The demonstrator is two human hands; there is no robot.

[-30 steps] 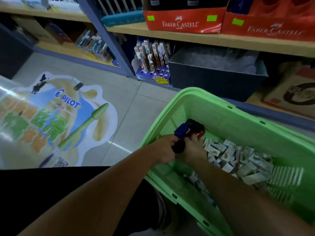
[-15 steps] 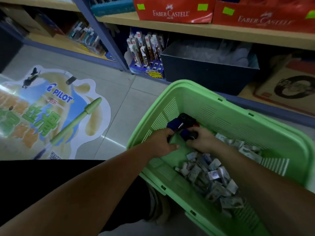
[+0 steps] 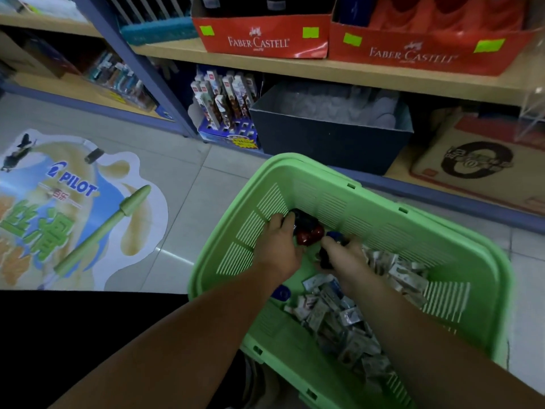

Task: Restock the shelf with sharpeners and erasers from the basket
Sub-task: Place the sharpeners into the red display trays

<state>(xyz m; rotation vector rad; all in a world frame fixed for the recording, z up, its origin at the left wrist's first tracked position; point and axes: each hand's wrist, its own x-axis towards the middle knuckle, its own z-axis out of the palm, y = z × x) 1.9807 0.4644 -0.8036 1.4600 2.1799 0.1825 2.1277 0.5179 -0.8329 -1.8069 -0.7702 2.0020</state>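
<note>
A green plastic basket point(image 3: 460, 261) sits tilted in front of me on the floor. Both my hands are inside it near its far left corner. My left hand point(image 3: 278, 246) curls around dark blue and red sharpeners point(image 3: 308, 231). My right hand point(image 3: 345, 258) grips a dark sharpener with a blue part showing above the fingers. A heap of small wrapped erasers point(image 3: 348, 317) lies along the basket's right and near side. One blue sharpener point(image 3: 281, 292) lies loose between my forearms.
Shelving stands ahead: red Faber-Castell boxes point(image 3: 262, 36) on the upper board, a dark bin point(image 3: 330, 134) and a pen display point(image 3: 227, 107) on the bottom shelf, a cardboard box point(image 3: 477, 163) at right. A Pilot floor sticker point(image 3: 67, 208) covers the tiles at left.
The basket contents shifted as both hands moved. My hands have spread slightly apart, each now with sharpeners; the view has tipped up a little toward the shelf.
</note>
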